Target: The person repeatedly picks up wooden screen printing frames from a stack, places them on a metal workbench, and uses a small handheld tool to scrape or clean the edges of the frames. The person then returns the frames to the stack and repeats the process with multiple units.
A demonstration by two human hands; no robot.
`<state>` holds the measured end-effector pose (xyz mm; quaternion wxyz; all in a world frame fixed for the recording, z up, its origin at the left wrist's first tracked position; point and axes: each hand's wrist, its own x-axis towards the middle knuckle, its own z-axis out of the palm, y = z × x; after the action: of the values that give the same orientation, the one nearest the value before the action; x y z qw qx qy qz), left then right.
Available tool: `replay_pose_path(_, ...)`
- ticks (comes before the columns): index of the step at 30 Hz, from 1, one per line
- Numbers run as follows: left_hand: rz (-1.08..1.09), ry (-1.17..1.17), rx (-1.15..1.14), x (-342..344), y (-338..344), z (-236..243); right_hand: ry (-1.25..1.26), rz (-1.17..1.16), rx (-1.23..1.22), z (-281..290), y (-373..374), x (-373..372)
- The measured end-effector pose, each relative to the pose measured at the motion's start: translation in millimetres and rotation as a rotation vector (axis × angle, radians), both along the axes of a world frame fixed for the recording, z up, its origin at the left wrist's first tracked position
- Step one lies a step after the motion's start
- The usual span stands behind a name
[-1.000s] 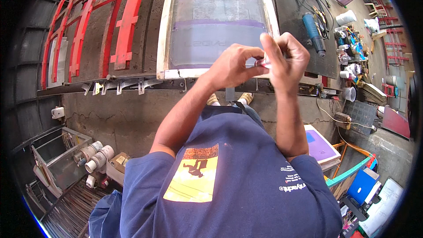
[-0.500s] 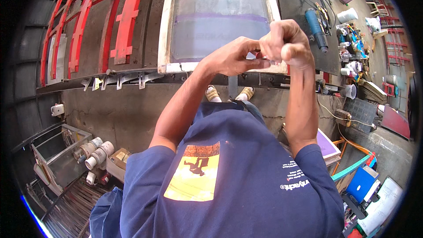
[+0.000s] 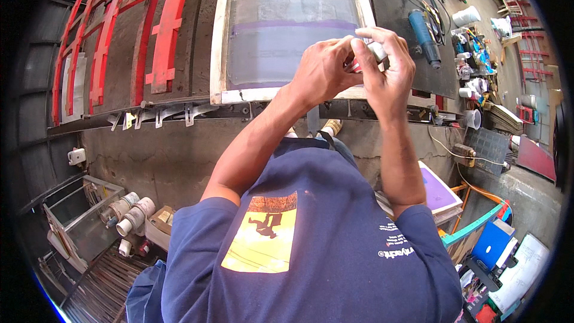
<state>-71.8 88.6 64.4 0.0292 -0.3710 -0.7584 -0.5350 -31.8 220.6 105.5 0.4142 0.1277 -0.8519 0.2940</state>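
Note:
My left hand (image 3: 326, 67) and my right hand (image 3: 387, 70) are together above the near right corner of a wooden-framed printing screen (image 3: 251, 94). The screen has purple and greyish mesh. Between the fingers is a small white-and-red object (image 3: 378, 51), largely covered, so its kind does not show. The right thumb and fingers close around its pale end. The left fingers curl in against its red part.
Red slatted rails (image 3: 164, 54) stretch across the left. Right of the screen, a blue heat gun (image 3: 425, 39) with a coiled cable lies on a dark board (image 3: 445, 78). White tubs (image 3: 466, 16) stand beyond it. Stained buckets (image 3: 135, 214) are at lower left.
My right hand has turned and lowered slightly, with its fingers now around the white-and-red object. The left hand has shifted right. More of the object shows now.

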Motion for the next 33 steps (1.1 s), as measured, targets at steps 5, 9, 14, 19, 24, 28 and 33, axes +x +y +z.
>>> replay_pose_path(5,-0.282,-0.039,-0.032,-10.1,-14.8,12.0,-0.621,0.081,0.252,54.2,20.3,16.5)
replay_pose_path(9,-0.367,-0.161,-0.209,-14.7,-25.8,34.2,-0.872,0.139,0.49,73.1,31.9,11.5)
replay_pose_path(14,-0.119,0.039,0.025,-0.6,-6.0,9.5,-0.778,0.272,0.527,73.2,35.0,10.8)
replay_pose_path(19,-0.369,-0.218,-0.061,-7.6,-20.9,11.0,-0.635,0.518,0.716,85.4,39.3,3.4)
replay_pose_path(24,0.04,0.148,-0.039,-0.4,-6.0,0.2,-0.99,0.111,0.634,89.8,16.0,4.7)
replay_pose_path(28,-0.235,-0.013,0.187,3.3,-9.9,-9.1,-0.689,0.438,0.6,81.9,31.4,7.7)
replay_pose_path(33,-0.033,0.117,-0.023,7.3,-7.7,-4.1,-0.766,0.295,0.62,87.7,20.3,12.2)
